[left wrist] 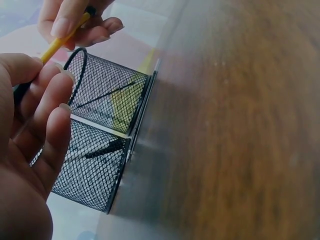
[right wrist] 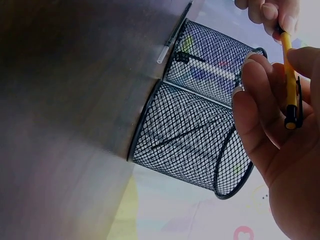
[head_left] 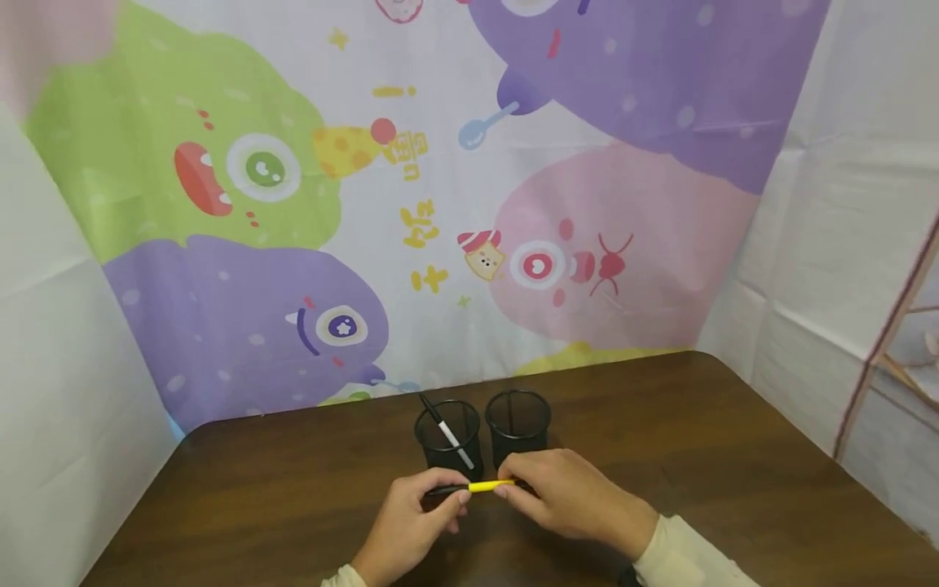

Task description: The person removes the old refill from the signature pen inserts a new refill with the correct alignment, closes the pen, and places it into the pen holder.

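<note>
A yellow pen [head_left: 484,487] with a black grip and a black clip is held level between both hands, in front of two black mesh cups. My left hand [head_left: 418,518] pinches its black grip end between thumb and fingers. At the other end, my right hand [head_left: 575,493] pinches the yellow barrel. The right wrist view shows the pen's clip [right wrist: 299,102] and yellow push button [right wrist: 290,125] beside the right palm. Just beyond the hands stand the left mesh cup [head_left: 449,448] and the right mesh cup [head_left: 517,436]. A black-and-white marker [head_left: 446,430] leans inside the left cup.
A thin dark pen [right wrist: 175,37] lies on the brown table [head_left: 293,481] along the bases of the cups. Behind the table hangs a printed cloth [head_left: 411,244] with cartoon figures. White cloth [head_left: 792,269] hangs on the right side.
</note>
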Motion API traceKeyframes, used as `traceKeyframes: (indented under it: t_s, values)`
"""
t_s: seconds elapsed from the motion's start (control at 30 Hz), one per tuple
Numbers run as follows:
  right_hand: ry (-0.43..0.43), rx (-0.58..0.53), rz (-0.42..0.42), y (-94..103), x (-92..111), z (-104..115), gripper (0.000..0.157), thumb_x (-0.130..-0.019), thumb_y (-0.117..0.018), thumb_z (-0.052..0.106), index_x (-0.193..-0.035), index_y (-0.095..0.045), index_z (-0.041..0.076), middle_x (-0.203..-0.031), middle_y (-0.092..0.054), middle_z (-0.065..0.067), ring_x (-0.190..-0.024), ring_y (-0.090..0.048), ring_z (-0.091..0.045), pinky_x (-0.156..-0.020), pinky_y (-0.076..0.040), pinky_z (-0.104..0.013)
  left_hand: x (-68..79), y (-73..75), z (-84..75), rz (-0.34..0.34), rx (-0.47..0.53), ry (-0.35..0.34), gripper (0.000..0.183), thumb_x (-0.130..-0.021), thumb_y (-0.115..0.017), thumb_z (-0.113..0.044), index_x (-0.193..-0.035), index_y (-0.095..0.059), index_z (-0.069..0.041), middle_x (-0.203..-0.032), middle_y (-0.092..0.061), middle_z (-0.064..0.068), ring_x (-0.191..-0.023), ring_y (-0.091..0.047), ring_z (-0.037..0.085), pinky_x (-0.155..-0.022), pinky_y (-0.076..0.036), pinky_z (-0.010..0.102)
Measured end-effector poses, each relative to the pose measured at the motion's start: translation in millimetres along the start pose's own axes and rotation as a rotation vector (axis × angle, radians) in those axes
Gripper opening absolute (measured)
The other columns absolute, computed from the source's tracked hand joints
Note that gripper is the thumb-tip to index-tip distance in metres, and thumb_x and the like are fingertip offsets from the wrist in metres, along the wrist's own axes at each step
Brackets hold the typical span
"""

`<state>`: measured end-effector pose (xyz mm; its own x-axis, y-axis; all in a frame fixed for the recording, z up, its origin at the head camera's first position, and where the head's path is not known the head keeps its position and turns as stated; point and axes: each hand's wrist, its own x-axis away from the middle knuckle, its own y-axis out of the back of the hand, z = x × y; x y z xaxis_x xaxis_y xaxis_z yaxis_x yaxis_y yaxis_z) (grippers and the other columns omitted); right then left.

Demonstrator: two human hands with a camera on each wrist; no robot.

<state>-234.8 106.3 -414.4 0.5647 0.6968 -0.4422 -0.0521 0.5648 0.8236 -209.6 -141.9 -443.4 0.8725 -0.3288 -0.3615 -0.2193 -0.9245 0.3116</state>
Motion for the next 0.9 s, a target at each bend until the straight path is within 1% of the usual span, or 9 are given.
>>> traceKeyframes:
  t_s: [0.13, 0.23, 0.43, 0.63, 0.9]
  values:
    - [0.011, -0.009, 0.001, -1.0, 1.8, -0.5, 0.016, -0.104, -0.057, 0.032, -0.095, -0.064, 0.021, -0.076, -0.052, 0.02, -0.056, -0.04, 0.005, -0.052, -0.042, -0.012, 0.4, -0.5, 0.6, 0.01, -0.01, -0.007, 0.014, -0.096, -0.07, -0.019, -0.105, -0.071, -0.008, -0.083, -0.07, 0.009, -0.06, -0.066, 0.014, -0.057, -0.059, 0.033]
    - [0.019, -0.009, -0.007, -1.1, 1.7, -0.6, 0.015, -0.104, -0.058, 0.031, -0.095, -0.064, 0.021, -0.075, -0.052, 0.02, -0.056, -0.04, 0.005, -0.051, -0.041, -0.011, 0.2, -0.3, 1.3, 0.011, -0.012, -0.013, 0.014, -0.097, -0.069, -0.02, -0.105, -0.071, -0.009, -0.083, -0.07, 0.011, -0.06, -0.066, 0.015, -0.057, -0.059, 0.034]
    - [0.023, -0.006, -0.01, -0.6, 0.5, -0.6, 0.017, -0.104, -0.057, 0.031, -0.094, -0.065, 0.021, -0.075, -0.052, 0.02, -0.056, -0.04, 0.005, -0.051, -0.041, -0.011, -0.2, 0.8, 3.2, 0.014, -0.025, -0.004, 0.015, -0.097, -0.069, -0.023, -0.104, -0.071, -0.01, -0.083, -0.07, 0.013, -0.06, -0.066, 0.015, -0.058, -0.059, 0.034]
    - [0.017, 0.014, -0.016, -0.5, 0.5, -0.7, 0.017, -0.104, -0.057, 0.031, -0.094, -0.066, 0.021, -0.075, -0.052, 0.02, -0.057, -0.041, 0.005, -0.052, -0.041, -0.011, -0.8, 0.7, 3.1, 0.013, -0.025, 0.017, 0.015, -0.097, -0.069, -0.025, -0.104, -0.071, -0.012, -0.083, -0.07, 0.009, -0.061, -0.066, 0.016, -0.059, -0.06, 0.035]
    - [0.004, 0.02, 0.003, 1.0, -0.6, -0.7, 0.021, -0.105, -0.055, 0.031, -0.094, -0.068, 0.019, -0.074, -0.05, 0.02, -0.058, -0.042, 0.005, -0.053, -0.041, -0.013, -0.7, 0.4, 0.6, 0.008, -0.025, 0.005, 0.016, -0.096, -0.07, -0.022, -0.104, -0.071, -0.009, -0.082, -0.07, 0.005, -0.061, -0.066, 0.014, -0.058, -0.059, 0.033]
